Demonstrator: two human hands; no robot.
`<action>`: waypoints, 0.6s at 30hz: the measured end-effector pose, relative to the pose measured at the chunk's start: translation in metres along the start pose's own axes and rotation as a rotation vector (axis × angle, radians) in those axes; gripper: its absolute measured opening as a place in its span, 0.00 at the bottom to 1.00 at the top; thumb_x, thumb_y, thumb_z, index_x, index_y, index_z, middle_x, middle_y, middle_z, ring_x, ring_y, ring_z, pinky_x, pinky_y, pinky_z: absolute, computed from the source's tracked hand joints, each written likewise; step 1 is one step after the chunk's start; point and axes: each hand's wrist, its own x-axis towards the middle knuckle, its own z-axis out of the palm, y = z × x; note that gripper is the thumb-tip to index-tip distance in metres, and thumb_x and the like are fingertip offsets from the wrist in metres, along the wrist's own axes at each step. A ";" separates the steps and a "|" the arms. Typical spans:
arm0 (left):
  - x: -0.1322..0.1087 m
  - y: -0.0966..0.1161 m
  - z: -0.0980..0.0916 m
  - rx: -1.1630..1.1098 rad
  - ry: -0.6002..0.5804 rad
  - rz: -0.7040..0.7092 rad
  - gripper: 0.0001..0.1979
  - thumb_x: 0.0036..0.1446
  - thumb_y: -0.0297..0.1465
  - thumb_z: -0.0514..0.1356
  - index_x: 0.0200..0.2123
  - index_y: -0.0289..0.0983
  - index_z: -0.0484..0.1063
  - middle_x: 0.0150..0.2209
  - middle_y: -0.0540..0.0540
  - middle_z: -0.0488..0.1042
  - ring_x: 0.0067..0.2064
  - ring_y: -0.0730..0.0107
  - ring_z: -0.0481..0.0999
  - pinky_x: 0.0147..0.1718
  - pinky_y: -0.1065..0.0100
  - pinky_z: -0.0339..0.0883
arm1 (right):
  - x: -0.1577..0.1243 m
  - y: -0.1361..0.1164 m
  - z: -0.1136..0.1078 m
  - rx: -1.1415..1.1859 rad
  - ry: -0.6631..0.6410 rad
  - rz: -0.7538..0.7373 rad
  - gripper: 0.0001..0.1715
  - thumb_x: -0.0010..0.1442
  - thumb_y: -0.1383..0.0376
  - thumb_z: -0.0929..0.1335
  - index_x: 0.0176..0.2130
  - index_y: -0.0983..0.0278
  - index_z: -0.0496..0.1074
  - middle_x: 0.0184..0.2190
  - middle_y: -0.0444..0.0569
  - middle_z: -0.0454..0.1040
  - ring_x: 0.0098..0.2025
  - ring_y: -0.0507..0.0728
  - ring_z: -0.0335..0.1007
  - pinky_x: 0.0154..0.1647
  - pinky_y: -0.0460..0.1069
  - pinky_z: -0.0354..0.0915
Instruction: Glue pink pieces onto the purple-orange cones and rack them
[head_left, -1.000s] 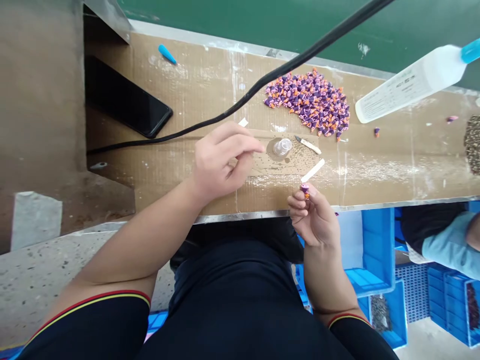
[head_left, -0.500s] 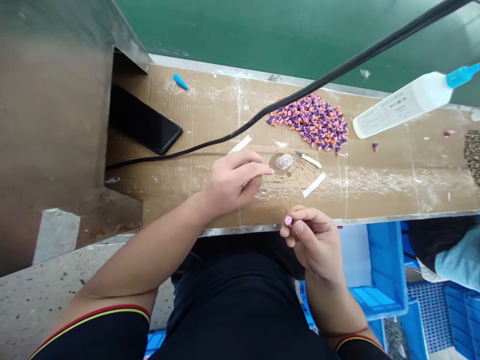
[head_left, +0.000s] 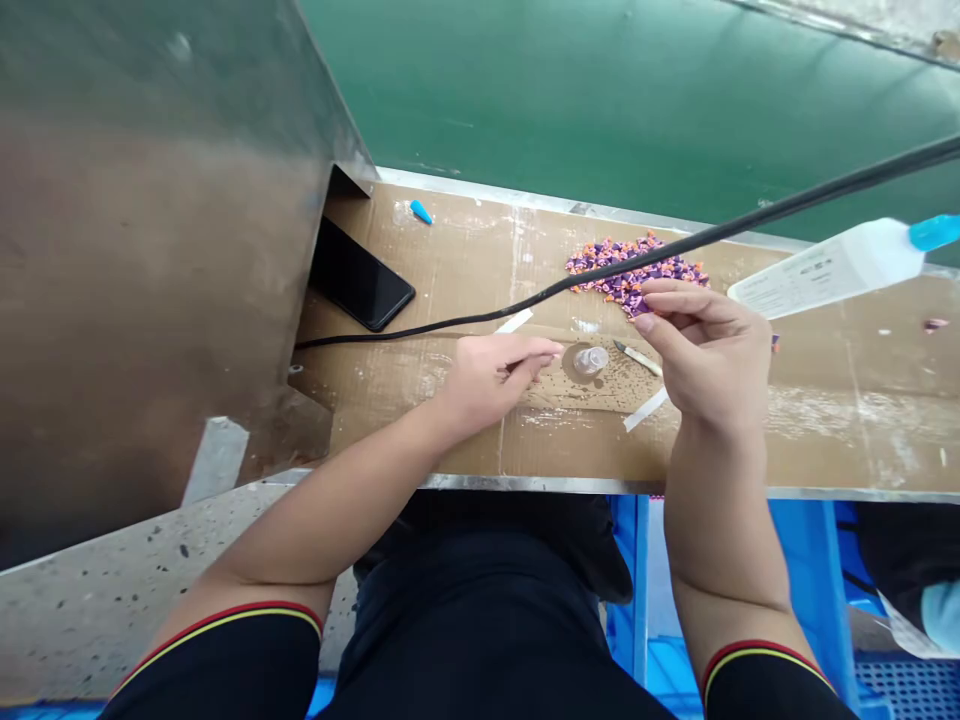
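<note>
Up from the near edge (head_left: 525,483), my right hand (head_left: 709,350) pinches by the purple-orange pieces (head_left: 637,270), my left hand (head_left: 491,380) by the bottle (head_left: 590,360); can't tell what either holds.

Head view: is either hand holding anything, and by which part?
Cannot be told: the right hand pinches its fingers over the purple-and-orange pieces; the left hand closes beside a small clear bottle; nothing shows between the fingers.

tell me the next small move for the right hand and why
Probably pinch one piece from the pile of purple and orange pieces with the right hand: its fingertips are right at the pile's edge. The left hand stays beside the small clear container. I can't tell whether the right hand already holds a piece.
</note>
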 end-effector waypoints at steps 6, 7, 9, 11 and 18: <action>0.002 0.003 -0.002 -0.025 -0.032 -0.027 0.06 0.67 0.35 0.71 0.44 0.43 0.89 0.43 0.44 0.89 0.40 0.61 0.91 0.45 0.61 0.88 | -0.002 0.024 -0.008 -0.175 -0.027 0.078 0.10 0.65 0.55 0.79 0.41 0.59 0.84 0.30 0.45 0.81 0.30 0.55 0.80 0.34 0.52 0.82; 0.002 0.004 -0.001 -0.050 -0.031 -0.078 0.06 0.68 0.36 0.71 0.44 0.42 0.89 0.42 0.44 0.89 0.39 0.62 0.90 0.44 0.62 0.88 | -0.004 0.023 -0.010 -0.188 -0.034 0.080 0.10 0.65 0.55 0.79 0.41 0.58 0.84 0.30 0.45 0.81 0.30 0.55 0.80 0.33 0.51 0.82; 0.002 0.004 0.003 -0.115 -0.018 -0.176 0.09 0.68 0.37 0.72 0.46 0.41 0.89 0.41 0.44 0.89 0.37 0.64 0.90 0.41 0.65 0.88 | -0.006 0.018 -0.016 -0.196 -0.070 0.084 0.10 0.65 0.56 0.79 0.42 0.58 0.84 0.32 0.46 0.83 0.31 0.56 0.81 0.33 0.51 0.82; 0.001 0.005 0.007 -0.172 -0.003 -0.241 0.12 0.67 0.39 0.72 0.49 0.40 0.88 0.41 0.43 0.89 0.37 0.66 0.89 0.41 0.66 0.87 | -0.006 0.013 -0.021 -0.212 -0.137 0.099 0.09 0.64 0.58 0.79 0.43 0.58 0.85 0.34 0.47 0.84 0.34 0.57 0.83 0.36 0.52 0.83; 0.004 0.003 0.007 -0.054 0.019 -0.122 0.07 0.68 0.35 0.70 0.47 0.42 0.88 0.43 0.43 0.89 0.41 0.64 0.88 0.42 0.63 0.85 | -0.001 0.007 -0.031 -0.483 -0.412 -0.088 0.07 0.68 0.61 0.74 0.42 0.56 0.87 0.37 0.48 0.87 0.35 0.58 0.81 0.36 0.52 0.77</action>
